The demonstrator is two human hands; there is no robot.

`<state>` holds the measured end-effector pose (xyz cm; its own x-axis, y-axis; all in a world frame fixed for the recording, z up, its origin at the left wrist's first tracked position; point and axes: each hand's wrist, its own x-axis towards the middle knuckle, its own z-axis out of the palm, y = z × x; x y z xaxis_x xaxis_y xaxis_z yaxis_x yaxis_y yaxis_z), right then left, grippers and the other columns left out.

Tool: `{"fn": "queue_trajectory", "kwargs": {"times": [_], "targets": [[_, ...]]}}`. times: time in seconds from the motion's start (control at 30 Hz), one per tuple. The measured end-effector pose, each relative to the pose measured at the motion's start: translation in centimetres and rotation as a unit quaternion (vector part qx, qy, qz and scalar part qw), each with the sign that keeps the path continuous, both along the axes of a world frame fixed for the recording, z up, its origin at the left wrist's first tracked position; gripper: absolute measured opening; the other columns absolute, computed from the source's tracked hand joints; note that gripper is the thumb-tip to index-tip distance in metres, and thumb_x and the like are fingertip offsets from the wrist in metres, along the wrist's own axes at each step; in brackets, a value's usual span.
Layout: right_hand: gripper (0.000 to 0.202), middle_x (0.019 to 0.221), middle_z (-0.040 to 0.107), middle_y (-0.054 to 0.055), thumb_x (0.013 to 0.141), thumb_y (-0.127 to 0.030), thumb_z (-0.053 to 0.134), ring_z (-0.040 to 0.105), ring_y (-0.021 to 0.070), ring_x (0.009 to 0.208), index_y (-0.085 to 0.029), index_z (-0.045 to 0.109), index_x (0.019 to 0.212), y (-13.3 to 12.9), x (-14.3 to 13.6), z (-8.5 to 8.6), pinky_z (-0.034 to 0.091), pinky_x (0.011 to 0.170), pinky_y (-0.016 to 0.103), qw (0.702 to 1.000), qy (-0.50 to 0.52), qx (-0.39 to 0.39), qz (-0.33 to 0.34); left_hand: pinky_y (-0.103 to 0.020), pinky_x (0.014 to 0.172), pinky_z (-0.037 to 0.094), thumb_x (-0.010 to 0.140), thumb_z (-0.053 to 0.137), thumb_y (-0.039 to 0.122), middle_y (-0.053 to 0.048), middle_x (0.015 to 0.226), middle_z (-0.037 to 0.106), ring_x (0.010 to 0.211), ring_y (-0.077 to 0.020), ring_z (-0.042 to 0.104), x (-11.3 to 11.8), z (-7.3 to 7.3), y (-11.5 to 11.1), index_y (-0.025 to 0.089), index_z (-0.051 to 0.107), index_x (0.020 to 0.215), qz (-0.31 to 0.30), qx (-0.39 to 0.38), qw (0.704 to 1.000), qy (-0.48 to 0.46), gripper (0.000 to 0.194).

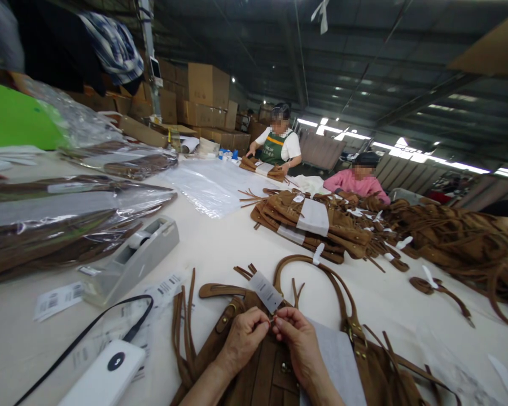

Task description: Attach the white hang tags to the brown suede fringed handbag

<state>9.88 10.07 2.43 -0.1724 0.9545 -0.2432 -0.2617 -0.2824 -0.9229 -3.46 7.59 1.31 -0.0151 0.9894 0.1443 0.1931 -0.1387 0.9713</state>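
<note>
A brown suede-like handbag (265,369) lies in front of me on the white table, with a looped handle (342,282) and brass-coloured fittings. On top of it a pale printed hang tag (265,290) rests with its holed end toward me. My left hand (242,341) is closed in a pinch just below that end. Fingertip to fingertip with it, my right hand (300,345) pinches the same spot. Between them a thin bit of the tag's string shows, mostly covered by the fingers. A white paper sheet (338,361) is against the bag beside my right hand.
A grey tape dispenser (131,259), a white power bank (105,375) with a black cable, and barcode labels (59,300) lie left. Plastic-wrapped bags (68,220) are beyond. Brown bags (309,220) and straps pile right. Two people (279,144) work across the table.
</note>
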Motion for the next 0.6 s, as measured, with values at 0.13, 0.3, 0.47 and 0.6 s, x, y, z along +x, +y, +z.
{"fn": "queue_trajectory", "kwargs": {"times": [0.13,0.3,0.47,0.6], "targets": [[0.022,0.059,0.057,-0.003,0.059,-0.024,0.070,0.050,0.0085,0.054,-0.015,0.055,0.073,0.04,0.16,-0.25,0.037,0.048,0.018,1.000,-0.006,0.012,0.019,-0.022,0.062,0.036,0.074,0.046,0.021,0.000,0.064,0.053,0.064,-0.0125,0.050,0.00,0.07,-0.03,0.016,0.056,0.061,-0.004,-0.005,1.000,0.004,0.018],[0.019,0.057,0.056,-0.003,0.060,-0.023,0.068,0.049,0.0078,0.051,-0.015,0.055,0.072,0.01,0.04,-0.33,0.035,0.047,0.018,0.999,-0.036,0.019,0.025,-0.022,0.062,0.035,0.074,0.046,0.021,0.000,0.064,0.052,0.064,-0.0126,0.050,-0.02,0.09,-0.04,0.016,0.055,0.060,-0.007,-0.009,1.000,0.006,0.018],[0.017,0.054,0.056,-0.004,0.058,-0.021,0.067,0.047,0.0071,0.048,-0.015,0.054,0.068,-0.10,-0.17,0.10,0.034,0.046,0.018,0.997,-0.066,0.033,0.031,-0.022,0.062,0.035,0.073,0.045,0.021,0.000,0.064,0.052,0.064,-0.0126,0.049,-0.06,-0.16,-0.07,0.016,0.054,0.060,-0.006,-0.009,1.000,0.014,0.017],[0.018,0.052,0.057,-0.003,0.055,-0.022,0.067,0.048,0.0081,0.046,-0.015,0.053,0.065,0.11,0.04,0.22,0.034,0.044,0.018,0.996,-0.071,0.010,0.046,-0.022,0.063,0.035,0.073,0.043,0.021,0.000,0.064,0.052,0.064,-0.0122,0.049,-0.13,-0.25,0.00,0.016,0.053,0.059,-0.018,-0.014,0.999,0.022,0.018]]}}
